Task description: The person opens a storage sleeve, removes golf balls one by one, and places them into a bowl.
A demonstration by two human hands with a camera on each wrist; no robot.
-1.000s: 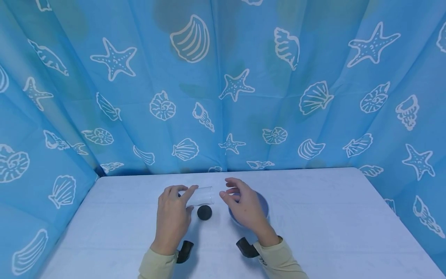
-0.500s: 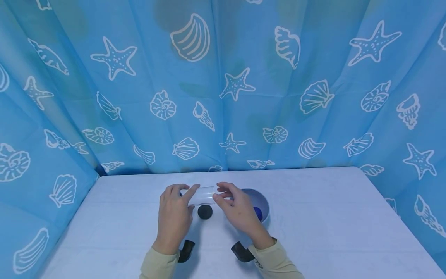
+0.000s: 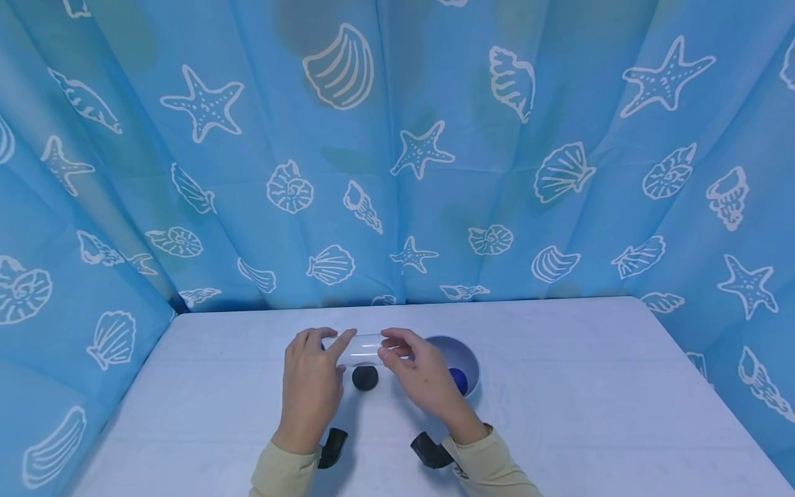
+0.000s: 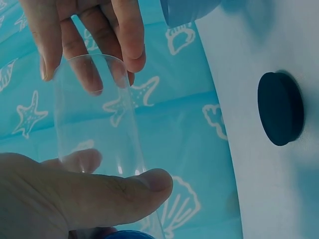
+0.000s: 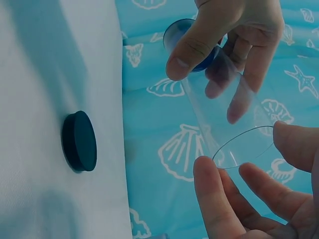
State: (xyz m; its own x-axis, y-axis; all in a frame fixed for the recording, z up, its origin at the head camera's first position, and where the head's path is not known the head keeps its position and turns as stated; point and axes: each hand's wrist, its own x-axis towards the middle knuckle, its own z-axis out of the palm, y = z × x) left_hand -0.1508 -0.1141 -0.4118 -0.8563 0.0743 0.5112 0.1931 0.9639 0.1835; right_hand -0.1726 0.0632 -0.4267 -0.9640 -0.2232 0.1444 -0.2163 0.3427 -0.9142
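A clear plastic tube [image 3: 363, 350] lies sideways in the air above the table. My left hand [image 3: 312, 393] grips it near its left end, thumb along one side and fingers on the other, as the left wrist view shows. Something blue and rounded [image 5: 207, 60] sits at that end, partly hidden by the thumb. At the tube's open right rim, my right hand [image 3: 422, 373] holds the edge between thumb and fingertips. Below the tube, a round black lid [image 3: 365, 377] lies on the table. A blue ball [image 3: 459, 380] rests in a bowl [image 3: 475, 362] behind my right hand.
A white cloth covers the table [image 3: 577, 386]. Beyond its back edge hangs a blue curtain [image 3: 397, 207] printed with shells and starfish. Black wrist cameras [image 3: 332, 447] stick out inward from both sleeves.
My right hand has moved left from over the bowl to the tube's open rim and now holds it. The blue ball in the bowl has come into view. My left hand has barely moved.
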